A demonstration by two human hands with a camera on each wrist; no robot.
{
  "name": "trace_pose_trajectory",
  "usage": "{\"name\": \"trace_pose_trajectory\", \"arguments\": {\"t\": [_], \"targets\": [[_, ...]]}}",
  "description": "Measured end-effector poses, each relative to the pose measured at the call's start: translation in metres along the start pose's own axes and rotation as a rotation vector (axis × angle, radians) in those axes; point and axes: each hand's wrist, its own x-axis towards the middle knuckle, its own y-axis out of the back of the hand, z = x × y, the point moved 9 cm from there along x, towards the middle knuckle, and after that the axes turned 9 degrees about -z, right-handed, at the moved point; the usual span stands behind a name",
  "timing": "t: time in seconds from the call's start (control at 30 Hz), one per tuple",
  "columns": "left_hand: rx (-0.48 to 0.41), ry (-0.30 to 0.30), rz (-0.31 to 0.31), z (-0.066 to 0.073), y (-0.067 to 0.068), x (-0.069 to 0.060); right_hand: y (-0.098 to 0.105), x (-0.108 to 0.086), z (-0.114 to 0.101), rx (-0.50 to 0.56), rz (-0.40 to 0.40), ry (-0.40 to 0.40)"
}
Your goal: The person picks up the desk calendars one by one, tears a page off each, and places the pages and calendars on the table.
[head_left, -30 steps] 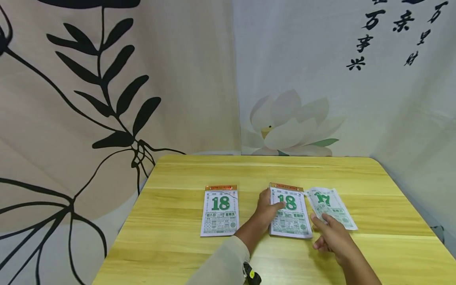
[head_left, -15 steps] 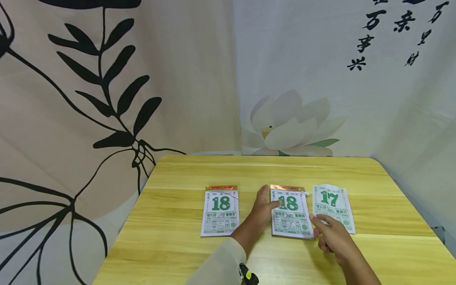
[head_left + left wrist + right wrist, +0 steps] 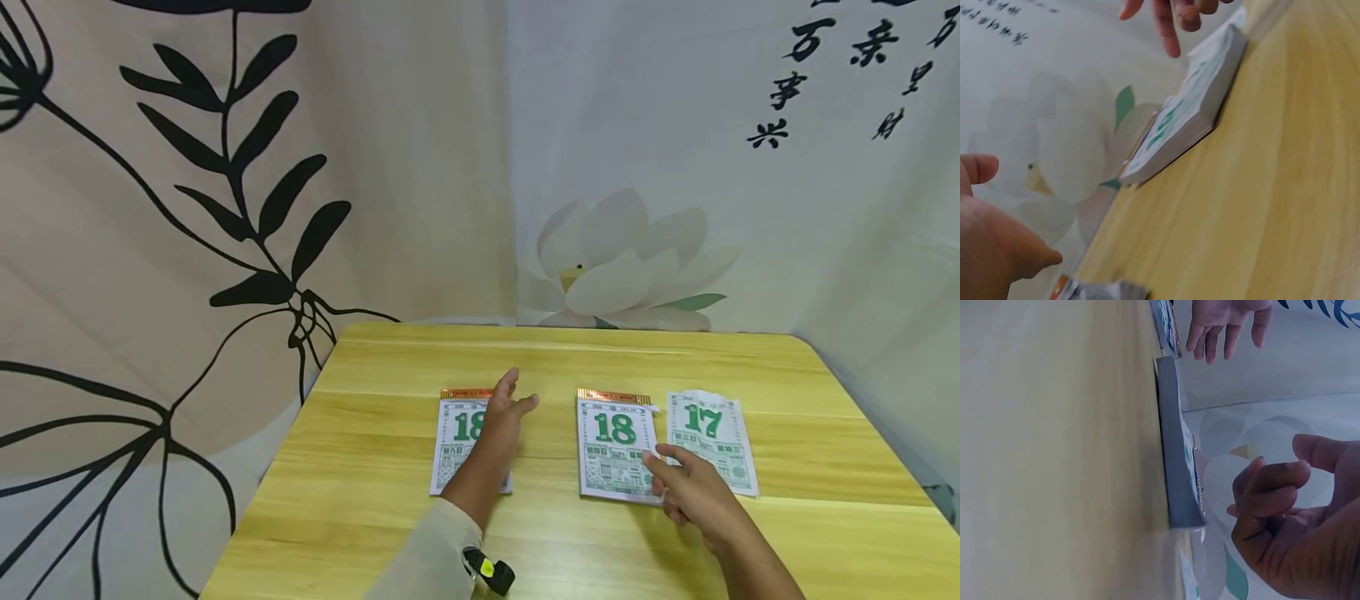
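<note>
My left hand point(image 3: 495, 433) hovers over the right side of the left tear-off calendar point(image 3: 448, 454), fingers stretched out and holding nothing. That calendar shows a green 18, partly covered by the hand. A second tear-off calendar point(image 3: 611, 442), also on 18, lies flat in the middle with a red and gold top strip. My right hand point(image 3: 697, 492) is over its lower right corner, with loosely curled fingers. The right wrist view shows the thumb apart from the fingers of the right hand point(image 3: 1297, 531) and nothing between them. A torn-off sheet point(image 3: 708, 429) marked 17 lies to the right.
All the paper lies on a yellow wood-grain table point(image 3: 540, 550). Printed cloth point(image 3: 420, 167) with plants, a lotus and black characters hangs behind it. A dark strap device point(image 3: 489, 571) is on the left wrist.
My left hand has let go of the middle calendar and moved left over the other one. The 17 sheet was turned straight and set down beside the calendar, and my right hand released it.
</note>
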Motion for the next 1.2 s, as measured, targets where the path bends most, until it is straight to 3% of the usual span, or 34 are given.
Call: {"name": "trace_pose_trajectory", "arguments": {"t": [0.2, 0.37, 0.7, 1.0, 1.2], "targets": [[0.040, -0.009, 0.048, 0.008, 0.028, -0.008, -0.012, 0.005, -0.014, -0.009, -0.022, 0.045], [0.088, 0.034, 0.054, 0.004, 0.040, -0.013, -0.024, 0.008, -0.020, -0.032, -0.038, 0.067], [0.146, 0.006, 0.161, 0.008, 0.064, -0.021, -0.049, 0.018, -0.037, -0.072, -0.087, 0.148], [0.203, 0.065, 0.339, 0.012, 0.093, -0.033, -0.089, 0.028, -0.050, -0.046, -0.162, 0.186], [0.318, 0.097, 0.428, 0.016, 0.110, -0.037, -0.111, 0.037, -0.056, -0.017, -0.151, 0.204]]}}
